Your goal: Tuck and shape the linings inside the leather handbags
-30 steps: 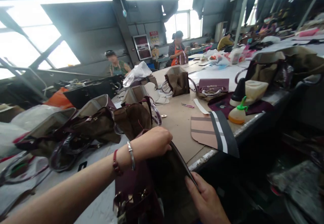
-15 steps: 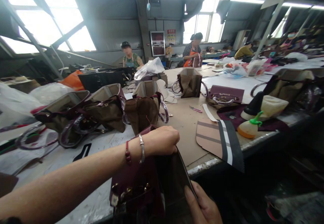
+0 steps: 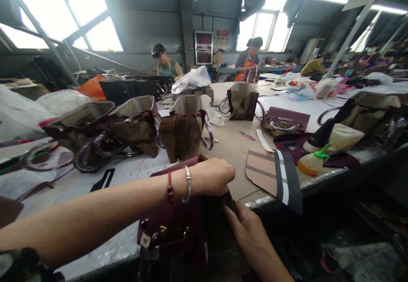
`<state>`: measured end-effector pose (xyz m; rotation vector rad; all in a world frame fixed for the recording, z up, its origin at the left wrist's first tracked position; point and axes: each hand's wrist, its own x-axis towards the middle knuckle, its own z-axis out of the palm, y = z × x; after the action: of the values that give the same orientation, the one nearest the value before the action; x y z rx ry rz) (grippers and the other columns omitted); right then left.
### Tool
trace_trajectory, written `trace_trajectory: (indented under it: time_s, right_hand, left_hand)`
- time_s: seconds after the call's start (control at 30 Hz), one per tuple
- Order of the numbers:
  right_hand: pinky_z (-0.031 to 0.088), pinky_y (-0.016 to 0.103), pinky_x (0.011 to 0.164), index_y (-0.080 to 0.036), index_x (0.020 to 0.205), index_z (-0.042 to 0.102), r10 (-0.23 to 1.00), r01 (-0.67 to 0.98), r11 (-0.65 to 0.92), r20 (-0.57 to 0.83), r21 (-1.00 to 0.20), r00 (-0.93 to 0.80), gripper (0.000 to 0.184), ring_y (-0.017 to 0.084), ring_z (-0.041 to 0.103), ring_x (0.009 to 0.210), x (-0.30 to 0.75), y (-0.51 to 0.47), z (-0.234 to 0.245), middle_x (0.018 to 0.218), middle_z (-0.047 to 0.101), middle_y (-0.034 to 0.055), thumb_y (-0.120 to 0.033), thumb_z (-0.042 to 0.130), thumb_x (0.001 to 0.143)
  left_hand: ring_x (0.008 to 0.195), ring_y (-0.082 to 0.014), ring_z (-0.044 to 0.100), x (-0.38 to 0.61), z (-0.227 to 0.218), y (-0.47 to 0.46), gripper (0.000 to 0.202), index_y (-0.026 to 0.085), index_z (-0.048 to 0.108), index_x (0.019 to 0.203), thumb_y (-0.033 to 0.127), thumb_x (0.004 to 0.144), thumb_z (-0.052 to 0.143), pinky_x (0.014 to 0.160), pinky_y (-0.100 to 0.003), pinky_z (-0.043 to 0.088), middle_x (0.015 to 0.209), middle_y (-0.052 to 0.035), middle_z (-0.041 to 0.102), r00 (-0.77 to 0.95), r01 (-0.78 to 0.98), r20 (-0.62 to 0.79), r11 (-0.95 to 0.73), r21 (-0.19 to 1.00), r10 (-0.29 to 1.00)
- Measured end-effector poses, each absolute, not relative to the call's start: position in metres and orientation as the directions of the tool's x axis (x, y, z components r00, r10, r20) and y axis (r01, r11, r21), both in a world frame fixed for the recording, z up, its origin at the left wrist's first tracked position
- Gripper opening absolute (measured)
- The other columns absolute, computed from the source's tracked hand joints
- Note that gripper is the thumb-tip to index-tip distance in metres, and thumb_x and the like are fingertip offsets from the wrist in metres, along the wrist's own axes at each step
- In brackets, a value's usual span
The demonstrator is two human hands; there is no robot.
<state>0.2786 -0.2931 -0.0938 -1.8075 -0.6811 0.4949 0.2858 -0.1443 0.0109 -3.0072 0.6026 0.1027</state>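
A burgundy handbag (image 3: 174,220) with gold-coloured metal fittings is at the table's front edge, close to me. My left hand (image 3: 216,175) reaches across its top. Its fingers are closed on the far end of the bag's dark side edge, and the fingertips are hidden. Nearer to me along the same edge, my right hand (image 3: 250,226) pinches it, thumb on the inner face and fingers outside. The brown inside of the bag lies in shadow between my arms. A red string bracelet and a silver bangle circle my left wrist.
Several unfinished bags with brown linings (image 3: 181,133) stand beyond. To the right lie a pink-handled cutter (image 3: 247,135), a striped panel (image 3: 261,169) and a green-nozzled glue bottle (image 3: 312,163). A burgundy flap piece (image 3: 287,120) rests farther back. Co-workers (image 3: 248,63) work beyond the table.
My right hand has slid up and away from me along the bag's edge, closer to my left hand. My left fist sits slightly farther right. The camera view has shifted a little.
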Motion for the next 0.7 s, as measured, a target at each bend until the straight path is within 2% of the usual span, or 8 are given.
trace_trajectory:
  time_s: [0.07,0.13,0.23,0.33,0.47,0.57,0.7]
  right_hand:
    - [0.04,0.025,0.058,-0.016,0.078,0.054,0.632,0.311,-0.298,0.057,-0.903,0.773,0.028,0.019,0.055,0.065,0.281,-0.286,-0.097,0.069,0.059,0.006,-0.038,0.037,0.082]
    - [0.039,0.024,0.055,-0.017,0.076,0.054,0.623,0.33,-0.296,0.08,-0.896,0.778,0.029,0.018,0.053,0.061,0.282,-0.281,-0.102,0.066,0.059,0.005,-0.038,0.035,0.083]
    - [0.039,0.023,0.054,-0.017,0.072,0.054,0.61,0.325,-0.29,0.088,-0.9,0.788,0.028,0.017,0.053,0.06,0.283,-0.279,-0.107,0.066,0.059,0.0044,-0.038,0.038,0.082]
    - [0.038,0.022,0.054,-0.017,0.069,0.052,0.6,0.339,-0.306,0.096,-0.89,0.794,0.029,0.016,0.052,0.058,0.282,-0.278,-0.108,0.064,0.058,0.0038,-0.039,0.038,0.081]
    - [0.038,0.021,0.053,-0.018,0.071,0.051,0.635,0.343,-0.296,0.084,-0.892,0.768,0.03,0.015,0.051,0.059,0.279,-0.279,-0.105,0.064,0.056,0.0029,-0.042,0.037,0.082]
    - [0.039,0.021,0.053,-0.018,0.068,0.05,0.645,0.354,-0.281,0.098,-0.892,0.758,0.031,0.015,0.051,0.058,0.276,-0.28,-0.102,0.06,0.053,0.002,-0.043,0.037,0.082]
    - [0.04,0.02,0.053,-0.017,0.069,0.051,0.662,0.372,-0.26,0.116,-0.891,0.741,0.031,0.015,0.053,0.058,0.269,-0.283,-0.1,0.06,0.054,0.0027,-0.042,0.037,0.082]
  left_hand:
    - [0.058,-0.0183,0.057,0.284,0.01,-0.143,0.013,0.012,0.063,0.066,0.019,0.066,0.053,0.047,-0.024,0.036,0.061,-0.0089,0.062,0.922,-0.385,-0.082,-0.92,-0.074,-0.379]
    - [0.06,-0.0182,0.057,0.279,0.011,-0.137,0.013,0.013,0.063,0.065,0.021,0.068,0.053,0.051,-0.025,0.037,0.061,-0.008,0.062,0.91,-0.411,-0.097,-0.905,-0.111,-0.402]
    - [0.07,-0.0198,0.056,0.268,0.016,-0.123,0.012,0.015,0.061,0.064,0.024,0.069,0.055,0.067,-0.031,0.038,0.069,-0.0062,0.062,0.888,-0.457,-0.057,-0.866,-0.2,-0.456]
    - [0.076,-0.0193,0.055,0.258,0.025,-0.108,0.015,0.016,0.061,0.066,0.028,0.071,0.055,0.076,-0.033,0.036,0.074,-0.0051,0.063,0.91,-0.413,-0.052,-0.886,-0.209,-0.412]
    - [0.07,-0.0158,0.057,0.252,0.034,-0.099,0.017,0.017,0.063,0.067,0.029,0.073,0.053,0.061,-0.024,0.038,0.07,-0.0042,0.064,0.957,-0.278,-0.119,-0.955,-0.104,-0.265]
    - [0.06,-0.0157,0.056,0.253,0.034,-0.102,0.018,0.018,0.064,0.063,0.029,0.07,0.053,0.048,-0.023,0.032,0.063,-0.0039,0.063,0.984,-0.171,-0.069,-0.982,-0.079,-0.165]
    - [0.056,-0.0169,0.056,0.254,0.029,-0.107,0.018,0.017,0.065,0.059,0.027,0.065,0.052,0.043,-0.024,0.027,0.06,-0.0057,0.063,0.994,-0.111,-0.011,-0.99,-0.086,-0.11]
